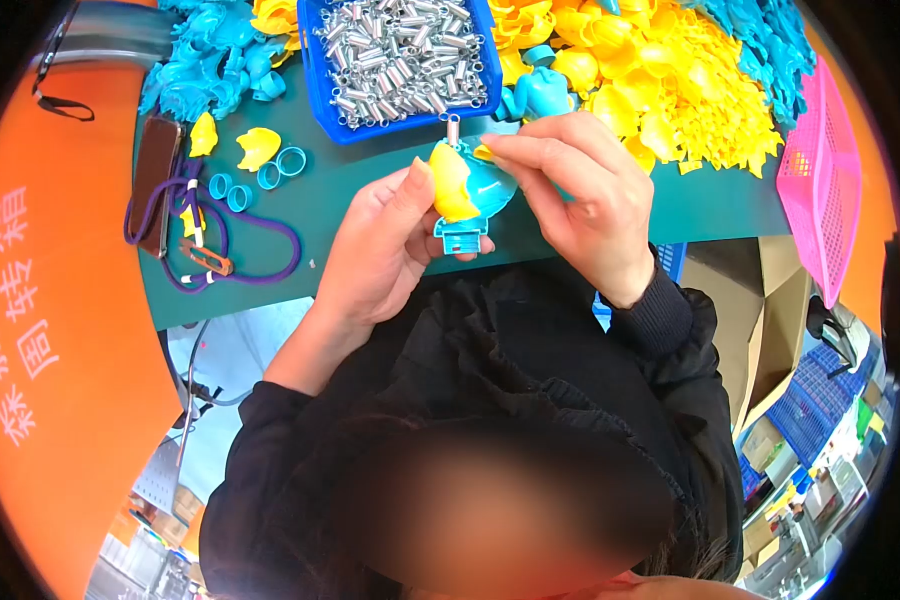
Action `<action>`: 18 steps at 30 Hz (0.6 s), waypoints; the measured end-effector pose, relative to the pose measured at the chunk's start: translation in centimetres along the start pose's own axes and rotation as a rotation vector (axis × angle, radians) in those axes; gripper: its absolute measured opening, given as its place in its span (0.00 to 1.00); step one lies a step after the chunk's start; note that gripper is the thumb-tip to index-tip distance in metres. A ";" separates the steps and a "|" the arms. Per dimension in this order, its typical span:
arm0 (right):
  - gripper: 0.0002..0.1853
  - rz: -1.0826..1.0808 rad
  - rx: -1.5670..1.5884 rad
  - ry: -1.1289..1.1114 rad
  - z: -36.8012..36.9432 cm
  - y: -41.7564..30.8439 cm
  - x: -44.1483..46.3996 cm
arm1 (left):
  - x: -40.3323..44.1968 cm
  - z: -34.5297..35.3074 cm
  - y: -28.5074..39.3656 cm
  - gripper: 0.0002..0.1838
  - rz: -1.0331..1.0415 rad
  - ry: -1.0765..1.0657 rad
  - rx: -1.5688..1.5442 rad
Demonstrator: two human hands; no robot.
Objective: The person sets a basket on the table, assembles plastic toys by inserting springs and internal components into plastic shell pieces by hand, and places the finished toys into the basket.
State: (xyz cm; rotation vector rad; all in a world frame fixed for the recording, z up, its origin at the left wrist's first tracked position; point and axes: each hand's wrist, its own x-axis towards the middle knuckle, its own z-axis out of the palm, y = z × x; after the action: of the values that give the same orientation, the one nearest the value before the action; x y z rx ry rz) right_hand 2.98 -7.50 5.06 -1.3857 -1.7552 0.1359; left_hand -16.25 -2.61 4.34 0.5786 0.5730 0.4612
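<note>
My left hand (pixel 382 225) is closed around a turquoise plastic toy part (pixel 491 187) with a square slotted base, holding it above the front of the green table. A jagged yellow shell piece (pixel 452 188) covers its left side, beside my left thumb. My right hand (pixel 592 180) pinches a small yellow bit (pixel 483 153) against the upper right of the part. Whether that bit is separate or joined to the part is hard to make out. Just above it, a metal spring (pixel 453 130) stands at the rim of the blue bin.
Beyond my hands is a blue bin (pixel 315 95) of metal springs. Yellow shells (pixel 660 80) and turquoise parts (pixel 205 65) lie in heaps. Turquoise rings (pixel 269 175), a phone (pixel 157 180) and a purple cord (pixel 295 250) lie left; a pink basket (pixel 818 180) stands right.
</note>
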 end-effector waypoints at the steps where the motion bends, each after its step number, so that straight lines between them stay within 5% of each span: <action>1: 0.12 -0.014 -0.006 -0.003 0.1 0.1 -0.1 | 0.0 -0.1 0.0 0.24 -0.009 -0.007 -0.005; 12: 0.15 -0.114 -0.027 -0.113 -0.2 0.6 -0.2 | 0.1 0.8 -0.2 0.22 -0.025 0.041 -0.004; 18: 0.16 0.019 0.104 -0.259 -1.6 0.1 -0.4 | 0.4 0.9 -0.2 0.23 -0.073 0.044 -0.073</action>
State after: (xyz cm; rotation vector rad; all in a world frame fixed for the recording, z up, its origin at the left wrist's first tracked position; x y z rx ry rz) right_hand 4.11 -8.51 5.77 -1.3566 -1.9167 0.4278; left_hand -15.37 -2.86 4.72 0.4768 0.6149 0.4250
